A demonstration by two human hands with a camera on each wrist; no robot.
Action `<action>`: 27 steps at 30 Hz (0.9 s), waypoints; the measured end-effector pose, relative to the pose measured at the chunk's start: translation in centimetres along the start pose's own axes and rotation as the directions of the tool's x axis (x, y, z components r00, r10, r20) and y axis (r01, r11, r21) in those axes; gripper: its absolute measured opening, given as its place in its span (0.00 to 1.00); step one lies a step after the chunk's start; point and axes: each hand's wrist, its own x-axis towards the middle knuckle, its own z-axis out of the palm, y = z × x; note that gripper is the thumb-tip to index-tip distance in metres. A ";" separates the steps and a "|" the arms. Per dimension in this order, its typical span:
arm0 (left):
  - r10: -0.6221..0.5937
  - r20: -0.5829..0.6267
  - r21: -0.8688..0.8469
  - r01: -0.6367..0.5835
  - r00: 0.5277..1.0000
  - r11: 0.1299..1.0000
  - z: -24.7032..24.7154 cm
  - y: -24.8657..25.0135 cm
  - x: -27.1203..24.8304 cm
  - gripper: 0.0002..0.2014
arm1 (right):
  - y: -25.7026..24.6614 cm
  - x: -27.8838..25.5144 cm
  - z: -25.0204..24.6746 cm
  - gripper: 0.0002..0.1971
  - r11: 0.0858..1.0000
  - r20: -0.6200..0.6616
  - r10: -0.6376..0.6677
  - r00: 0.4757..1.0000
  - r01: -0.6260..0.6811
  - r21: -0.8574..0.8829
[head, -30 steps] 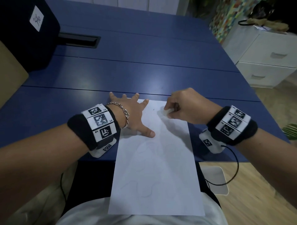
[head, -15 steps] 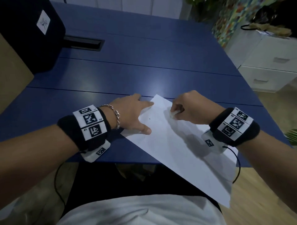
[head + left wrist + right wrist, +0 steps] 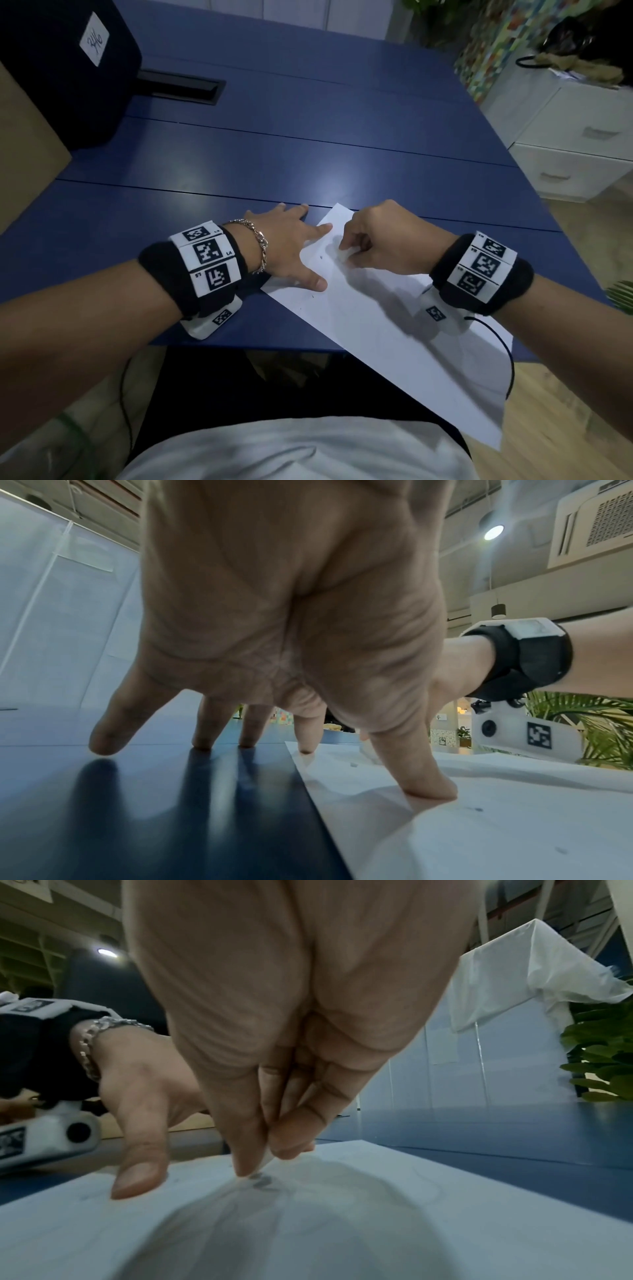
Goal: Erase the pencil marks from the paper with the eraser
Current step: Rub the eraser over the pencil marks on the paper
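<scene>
A white sheet of paper (image 3: 376, 329) lies askew on the blue table (image 3: 308, 161), its near end hanging over the front edge. My left hand (image 3: 291, 246) lies flat with spread fingers, thumb (image 3: 424, 783) and index finger pressing the sheet's far left part. My right hand (image 3: 373, 243) pinches a small white eraser (image 3: 268, 1158) between thumb and fingers, its tip down on the paper (image 3: 342, 1218) beside a dark pencil smudge (image 3: 262, 1180). In the head view the eraser (image 3: 346, 255) is mostly hidden under the fingers. Faint pencil lines (image 3: 428, 1183) show near the right.
A dark box with a white label (image 3: 68, 65) stands at the table's far left beside a black cable slot (image 3: 185, 87). White drawers (image 3: 575, 150) stand off to the right. A cable (image 3: 507, 353) hangs from my right wrist over the sheet.
The paper has turned from straight to slanting, its near end swinging right. My left hand shifted with its far corner, and my right hand kept the eraser on the sheet.
</scene>
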 end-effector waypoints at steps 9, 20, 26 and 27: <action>-0.006 0.014 0.004 0.006 1.000 1.000 -0.1 0.1 0.1 0.58 | 0.3 0.0 0.1 0.08 0.999 -0.001 0.027 1.000 -0.027 0.021; -0.019 0.016 0.026 0.019 1.000 0.999 -0.3 0.4 0.1 0.58 | 0.1 0.2 0.0 0.08 1.000 0.002 -0.003 1.000 0.003 -0.031; -0.015 0.015 0.024 0.015 1.000 1.000 -0.2 0.2 0.3 0.59 | 0.7 1.4 -0.3 0.06 0.998 -0.085 0.056 0.995 -0.059 -0.034; -0.018 0.016 0.022 0.018 1.000 1.000 -0.2 0.3 0.2 0.59 | 0.5 1.4 0.0 0.05 0.998 -0.110 0.043 0.993 -0.047 -0.040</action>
